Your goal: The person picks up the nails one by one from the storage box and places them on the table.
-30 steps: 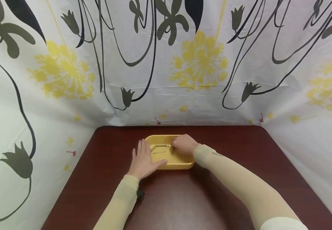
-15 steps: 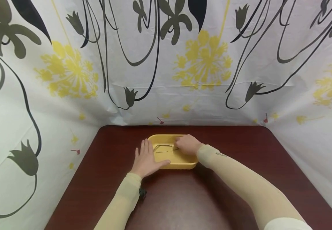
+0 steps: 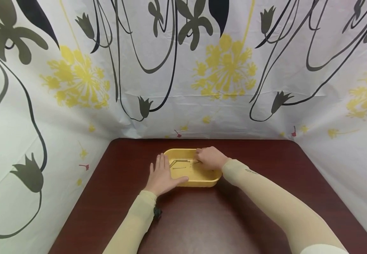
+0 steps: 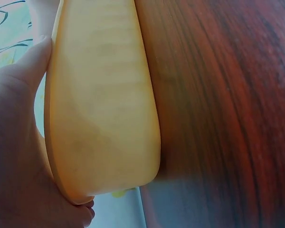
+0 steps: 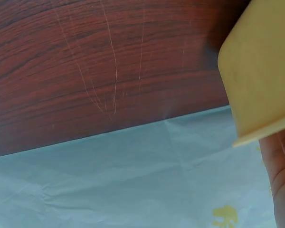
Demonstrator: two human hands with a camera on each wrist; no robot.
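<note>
A shallow yellow plastic tray (image 3: 199, 183) sits near the table's far edge. Several thin metal nails (image 3: 179, 168) lie on its floor, towards the left. My left hand (image 3: 162, 178) rests on the tray's near left corner, fingers straight along the rim and thumb over the front edge; the left wrist view shows it against the tray wall (image 4: 104, 95). Inside the tray's right half, my right hand (image 3: 212, 158) has curled fingers. A thin dark nail (image 3: 197, 162) shows at its fingertips, partly hidden. In the right wrist view, the tray wall covers the fingertips.
The tray stands on a dark reddish wooden table (image 3: 196, 218). A white curtain (image 3: 170, 77) with a floral print hangs close behind the table and along both sides.
My right hand has shifted slightly right within the tray, the thin nail at its fingertips turning from upright to nearly flat. The left hand stays on the rim. The view has shifted slightly.
</note>
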